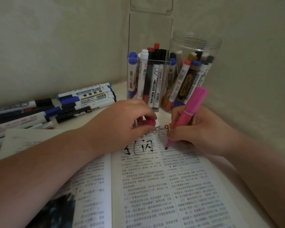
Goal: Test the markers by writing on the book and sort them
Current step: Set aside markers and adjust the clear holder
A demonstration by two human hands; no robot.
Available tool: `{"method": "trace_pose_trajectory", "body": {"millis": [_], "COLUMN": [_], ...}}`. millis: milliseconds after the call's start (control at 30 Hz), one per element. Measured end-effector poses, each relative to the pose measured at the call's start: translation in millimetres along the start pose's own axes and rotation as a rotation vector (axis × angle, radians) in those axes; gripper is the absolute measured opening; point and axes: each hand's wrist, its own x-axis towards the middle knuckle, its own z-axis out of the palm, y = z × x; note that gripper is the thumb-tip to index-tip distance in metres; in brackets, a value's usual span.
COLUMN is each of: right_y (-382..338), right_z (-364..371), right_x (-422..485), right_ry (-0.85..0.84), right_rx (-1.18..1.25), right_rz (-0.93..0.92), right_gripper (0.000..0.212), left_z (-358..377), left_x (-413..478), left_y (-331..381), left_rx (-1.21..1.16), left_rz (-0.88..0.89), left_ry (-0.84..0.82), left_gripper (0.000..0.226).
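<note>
An open book (155, 186) of printed text lies in front of me, with black and red scribbles near its top edge. My right hand (202, 129) grips a pink marker (190, 112) like a pen, its tip touching the right page. My left hand (122, 122) rests on the top of the book and holds the pink cap (147, 122) in its curled fingers. A pile of loose whiteboard markers (56, 106) lies on the table to the left.
A tall square clear holder (150, 38) with several markers stands behind my hands. A round clear jar (197, 45) with several markers stands right of it. Walls close in behind and at the right. The white table (120, 88) shows between pile and holder.
</note>
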Motion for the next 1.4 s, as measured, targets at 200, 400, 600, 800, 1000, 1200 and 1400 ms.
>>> {"method": "trace_pose_trajectory", "body": {"millis": [200, 400, 600, 800, 1000, 1200, 1400], "right_y": [1, 7, 0, -5, -8, -15, -13], "right_z": [0, 1, 5, 9, 16, 25, 34], "right_x": [1, -3, -3, -7, -8, -11, -6], "right_ry": [0.077, 0.196, 0.245, 0.114, 0.131, 0.140, 0.113], "right_rx": [-0.123, 0.339, 0.379, 0.007, 0.005, -0.133, -0.245], "right_rz": [-0.029, -0.234, -0.366, -0.187, -0.190, -0.211, -0.169], "right_gripper": [0.029, 0.026, 0.020, 0.027, 0.025, 0.012, 0.012], "left_z": [-2, -7, -12, -9, -11, -11, -9], "left_x": [0, -4, -3, -3, -3, -5, -8], "left_y": [5, 20, 32, 34, 31, 24, 10], "left_rx": [-0.018, -0.329, -0.311, -0.369, -0.414, -0.416, -0.726], "left_rz": [-0.035, -0.135, -0.087, -0.103, -0.157, -0.139, -0.140], "left_ry": [-0.010, -0.013, -0.051, -0.133, -0.134, -0.125, 0.002], "left_gripper": [0.026, 0.069, 0.078, 0.092, 0.098, 0.089, 0.059]}}
